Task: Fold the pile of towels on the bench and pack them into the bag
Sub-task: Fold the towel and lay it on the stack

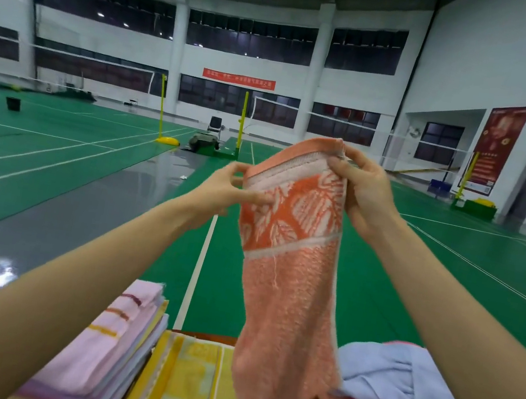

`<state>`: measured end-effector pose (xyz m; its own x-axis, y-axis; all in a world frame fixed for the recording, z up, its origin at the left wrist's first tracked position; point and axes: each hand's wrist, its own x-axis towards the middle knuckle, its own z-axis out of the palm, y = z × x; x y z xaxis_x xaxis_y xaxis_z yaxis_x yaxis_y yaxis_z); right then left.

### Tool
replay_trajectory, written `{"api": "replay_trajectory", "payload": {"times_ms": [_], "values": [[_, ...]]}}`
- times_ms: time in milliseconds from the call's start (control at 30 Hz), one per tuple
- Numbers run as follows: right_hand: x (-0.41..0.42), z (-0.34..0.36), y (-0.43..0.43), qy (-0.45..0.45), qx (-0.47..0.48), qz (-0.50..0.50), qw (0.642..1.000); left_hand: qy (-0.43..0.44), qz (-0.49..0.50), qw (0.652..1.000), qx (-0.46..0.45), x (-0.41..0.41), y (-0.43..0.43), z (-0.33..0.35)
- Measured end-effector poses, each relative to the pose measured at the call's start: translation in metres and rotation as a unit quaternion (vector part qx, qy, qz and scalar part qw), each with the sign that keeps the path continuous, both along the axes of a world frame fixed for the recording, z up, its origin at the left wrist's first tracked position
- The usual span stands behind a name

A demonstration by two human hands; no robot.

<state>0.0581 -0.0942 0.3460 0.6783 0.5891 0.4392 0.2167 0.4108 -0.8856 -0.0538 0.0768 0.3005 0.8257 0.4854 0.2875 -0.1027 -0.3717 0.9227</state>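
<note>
Orange terry towel with a white leaf pattern (291, 272) hangs limp above the table's middle, its top hem pinched by the left hand (228, 190) and right hand (363, 194); soft and light, it is likely best gripped at the corners.

Soft cloth over a shiny court floor

The orange towel (291, 272) at centre frame is nubbly terry cloth with a woven leaf band and loose threads; the folded pink towel (104, 339) at lower left looks smoother, the blue towel (398, 383) at lower right soft and matt. The green floor (57, 148) behind is glossy.
</note>
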Motion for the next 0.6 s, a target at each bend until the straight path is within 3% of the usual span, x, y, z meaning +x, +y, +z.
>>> {"api": "replay_trajectory", "payload": {"times_ms": [33,100,233,300,433,500,600], "values": [[0.003,-0.002,0.0,0.007,-0.008,0.018,1.0,-0.002,-0.055,0.993,-0.102,-0.002,0.002,-0.003],[0.01,-0.008,0.0,0.016,-0.029,0.04,0.999,-0.021,-0.115,0.972,-0.205,-0.002,0.009,-0.01],[0.034,-0.025,0.0,-0.038,-0.138,-0.016,0.99,0.038,-0.116,0.968,-0.221,0.003,0.016,-0.01],[0.045,-0.033,0.001,-0.056,-0.2,-0.038,0.978,0.09,-0.089,0.977,-0.169,0.005,0.021,-0.004],[0.057,-0.036,0.002,-0.074,-0.235,-0.017,0.969,0.156,-0.052,0.979,0.117,0.002,0.029,0.021],[0.058,-0.032,0.007,-0.077,-0.201,-0.02,0.976,0.134,-0.02,0.963,0.233,-0.002,0.028,0.035],[0.053,-0.033,0.014,-0.069,-0.127,-0.02,0.989,0.041,0.026,0.96,0.277,-0.009,0.025,0.042]]}}
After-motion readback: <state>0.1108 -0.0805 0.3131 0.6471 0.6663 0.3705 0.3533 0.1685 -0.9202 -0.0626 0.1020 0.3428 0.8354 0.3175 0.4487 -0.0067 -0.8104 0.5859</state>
